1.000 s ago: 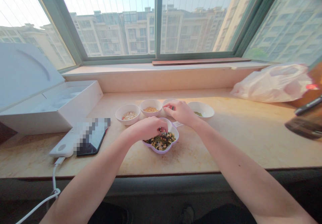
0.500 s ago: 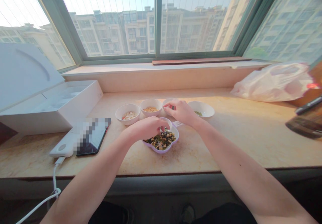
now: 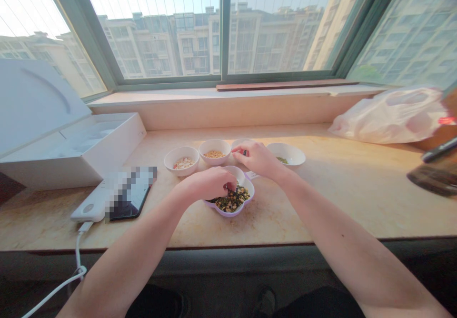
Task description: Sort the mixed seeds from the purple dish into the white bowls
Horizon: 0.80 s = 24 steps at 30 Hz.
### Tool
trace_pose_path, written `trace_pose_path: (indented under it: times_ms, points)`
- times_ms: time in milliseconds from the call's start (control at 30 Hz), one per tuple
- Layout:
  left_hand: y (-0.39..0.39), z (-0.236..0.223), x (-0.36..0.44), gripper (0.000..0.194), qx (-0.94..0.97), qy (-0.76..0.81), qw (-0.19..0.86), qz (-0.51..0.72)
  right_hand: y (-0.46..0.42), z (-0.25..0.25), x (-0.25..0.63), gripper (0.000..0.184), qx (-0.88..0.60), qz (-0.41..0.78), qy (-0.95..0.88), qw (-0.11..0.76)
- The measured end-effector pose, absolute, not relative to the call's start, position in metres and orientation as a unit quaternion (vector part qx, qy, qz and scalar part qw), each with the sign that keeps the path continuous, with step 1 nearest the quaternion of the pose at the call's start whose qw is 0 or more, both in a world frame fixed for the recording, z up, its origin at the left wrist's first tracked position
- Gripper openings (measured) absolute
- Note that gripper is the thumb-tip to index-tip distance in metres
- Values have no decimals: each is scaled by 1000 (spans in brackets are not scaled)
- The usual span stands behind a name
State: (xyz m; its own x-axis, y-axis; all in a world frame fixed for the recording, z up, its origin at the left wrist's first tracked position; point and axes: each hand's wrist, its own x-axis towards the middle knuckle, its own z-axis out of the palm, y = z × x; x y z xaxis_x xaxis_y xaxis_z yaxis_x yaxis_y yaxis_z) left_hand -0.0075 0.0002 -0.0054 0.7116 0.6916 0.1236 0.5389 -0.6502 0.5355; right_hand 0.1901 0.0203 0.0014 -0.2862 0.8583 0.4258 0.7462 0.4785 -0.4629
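Observation:
A purple-rimmed, lobed bowl (image 3: 241, 209) holds a mix of black, green and yellow beans with paler pieces. My left hand (image 3: 213, 183) is closed, its curled fingertips down at the beans; whatever they pinch is hidden. Behind that bowl, my right hand (image 3: 257, 158) bends over a white bowl (image 3: 240, 143), fingers drawn together near dark contents. I cannot make out what is between them. To the left stand a white bowl of yellow beans (image 3: 214, 154) and a white bowl of pale flat pieces (image 3: 183, 163). A white bowl (image 3: 295, 155) with a few green beans sits right of my right hand.
At the left are an open white box (image 3: 107, 151), a white power bank (image 3: 89, 206) with a cable, and a phone (image 3: 134, 203). A plastic bag (image 3: 389, 118) lies at the right, near a dark glossy object (image 3: 433, 177). A window rises behind the counter (image 3: 342, 189).
My left hand has moved slightly left and lower over the mixed beans, its fingers more curled. The right hand stays at the white bowl, almost unmoved.

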Motion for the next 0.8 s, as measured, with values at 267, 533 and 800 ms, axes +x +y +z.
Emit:
trace_pose_path:
  times_ms: [267,533,800]
  points:
    - [3,-5,-10,26,917,316,223,94,20,1,190,20,-499,85,-799,325]
    - [7,5,-14,12,827,324,390,243,25,2,193,20,-504,110,-785,341]
    - [17,2,-11,14,570,370,598,425,23,-2,189,26,-470,228,-737,428]
